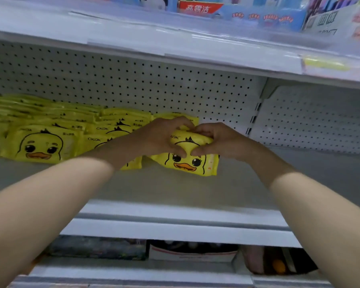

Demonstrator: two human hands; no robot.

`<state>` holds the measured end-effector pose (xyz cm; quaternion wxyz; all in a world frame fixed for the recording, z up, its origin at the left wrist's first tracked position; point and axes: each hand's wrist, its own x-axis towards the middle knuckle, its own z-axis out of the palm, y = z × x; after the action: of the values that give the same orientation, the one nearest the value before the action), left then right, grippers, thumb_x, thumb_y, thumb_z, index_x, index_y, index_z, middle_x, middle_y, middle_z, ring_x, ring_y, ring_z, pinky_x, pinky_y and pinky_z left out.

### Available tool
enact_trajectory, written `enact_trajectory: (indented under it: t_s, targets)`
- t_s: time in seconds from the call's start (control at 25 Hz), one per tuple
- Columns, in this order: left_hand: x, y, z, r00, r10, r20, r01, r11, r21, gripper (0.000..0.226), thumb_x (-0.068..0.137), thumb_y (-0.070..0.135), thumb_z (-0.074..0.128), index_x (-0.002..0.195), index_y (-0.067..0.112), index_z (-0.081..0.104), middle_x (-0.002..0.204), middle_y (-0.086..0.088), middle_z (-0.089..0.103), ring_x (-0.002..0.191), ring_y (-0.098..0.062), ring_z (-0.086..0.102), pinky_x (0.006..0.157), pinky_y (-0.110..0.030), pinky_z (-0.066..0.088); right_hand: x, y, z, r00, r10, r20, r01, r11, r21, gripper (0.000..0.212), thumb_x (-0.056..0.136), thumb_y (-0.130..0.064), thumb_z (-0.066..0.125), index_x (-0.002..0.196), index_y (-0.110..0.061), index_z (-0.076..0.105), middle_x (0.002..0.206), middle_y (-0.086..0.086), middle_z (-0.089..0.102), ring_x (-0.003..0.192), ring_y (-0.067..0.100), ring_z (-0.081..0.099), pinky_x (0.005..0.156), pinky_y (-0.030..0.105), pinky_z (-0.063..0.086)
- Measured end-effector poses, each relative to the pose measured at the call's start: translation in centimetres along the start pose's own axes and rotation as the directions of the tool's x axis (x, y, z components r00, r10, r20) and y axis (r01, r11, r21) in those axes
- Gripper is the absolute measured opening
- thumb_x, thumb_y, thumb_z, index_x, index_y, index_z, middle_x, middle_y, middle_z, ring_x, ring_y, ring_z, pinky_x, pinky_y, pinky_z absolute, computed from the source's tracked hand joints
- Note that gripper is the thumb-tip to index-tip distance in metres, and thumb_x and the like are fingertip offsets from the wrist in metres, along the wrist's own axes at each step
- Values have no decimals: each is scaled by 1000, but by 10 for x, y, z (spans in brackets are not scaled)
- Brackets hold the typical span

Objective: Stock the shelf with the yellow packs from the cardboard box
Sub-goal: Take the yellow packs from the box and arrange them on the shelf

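A yellow pack with a duck face [192, 163] stands on the white shelf [175, 188], at the right end of a row of like yellow packs [42, 146]. My left hand [160, 138] grips its upper left part, fingers over the top and thumb on the front. My right hand [216, 140] grips its upper right part the same way, so the two thumbs almost meet on the duck's forehead. More packs stand behind it against the pegboard back. The cardboard box is not in view.
The shelf runs bare to the right of the held pack, past a slotted upright [256, 113]. An upper shelf [175, 48] with blue boxes hangs close overhead. Below the front rail [175, 227] a lower shelf holds dark packaged goods.
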<state>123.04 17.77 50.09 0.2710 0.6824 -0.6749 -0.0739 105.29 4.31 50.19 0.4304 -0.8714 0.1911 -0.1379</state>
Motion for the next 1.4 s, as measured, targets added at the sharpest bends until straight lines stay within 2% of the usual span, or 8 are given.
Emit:
enact_trajectory:
  t_s: [0.16, 0.28, 0.4, 0.6, 0.72, 0.84, 1.12, 1.4]
  targets:
    - [-7, -23, 9, 987, -148, -58, 155, 980, 127, 58, 63, 51, 85, 114, 35, 60, 100, 6, 63, 95, -17, 60, 81, -33, 49, 12, 22, 22, 975, -16, -223, -9, 994, -109, 43, 62, -29, 94, 96, -23, 67, 93, 0, 70, 87, 14, 67, 79, 35, 53]
    - [-7, -34, 15, 973, -186, -136, 209, 961, 181, 59, 65, 52, 83, 115, 32, 61, 104, -2, 52, 96, -20, 52, 85, -35, 47, 17, 30, 30, 935, -34, -352, 14, 998, -59, 37, 67, -30, 91, 92, -18, 67, 92, 2, 69, 81, 8, 65, 70, 21, 52]
    - [-5, -46, 17, 954, -150, -260, 178, 980, 89, 51, 66, 53, 80, 109, 29, 65, 102, 3, 59, 103, -15, 47, 88, -33, 44, 20, 36, 25, 868, -70, -492, 64, 998, -29, 30, 75, -25, 86, 96, -16, 67, 94, 0, 68, 80, 3, 61, 67, 8, 47]
    - [0, -64, 17, 863, -160, -479, 153, 987, -54, 22, 87, 40, 68, 101, 24, 71, 97, 15, 67, 110, -17, 41, 86, -30, 33, 30, 46, 20, 833, 5, -554, -15, 1000, -14, 15, 85, -25, 76, 99, -26, 72, 106, -4, 67, 95, 7, 62, 71, 6, 43]
    - [3, -79, 15, 878, -216, -428, 168, 975, -146, 6, 85, 42, 68, 90, 39, 70, 91, 22, 69, 111, -20, 50, 93, -40, 42, 37, 47, 23, 855, 89, -511, -29, 992, 124, 9, 88, -20, 73, 91, -28, 74, 97, -5, 73, 90, 11, 67, 78, 25, 55]
    - [4, -89, 12, 891, -249, -378, 174, 959, -221, 8, 77, 48, 70, 85, 49, 69, 88, 21, 70, 103, -16, 61, 94, -50, 47, 43, 49, 27, 868, 134, -479, -22, 972, 232, 11, 89, -16, 72, 90, -25, 76, 95, -1, 75, 93, 16, 70, 88, 40, 58]
    - [12, -87, 8, 907, -312, -284, 228, 929, -290, 11, 82, 30, 75, 87, 37, 68, 92, 12, 73, 96, -8, 65, 95, -37, 47, 43, 42, 33, 863, 223, -454, -60, 936, 346, 5, 87, -16, 75, 91, -18, 76, 91, 1, 74, 90, 20, 70, 84, 36, 59]
    - [14, -73, 7, 949, -251, -192, 182, 931, -317, 17, 84, 20, 75, 99, 20, 67, 93, 8, 70, 89, 4, 60, 73, -14, 38, 36, 37, 36, 843, 225, -489, -37, 930, 365, 5, 82, -13, 78, 79, -17, 76, 79, -1, 75, 78, 10, 70, 81, 28, 56]
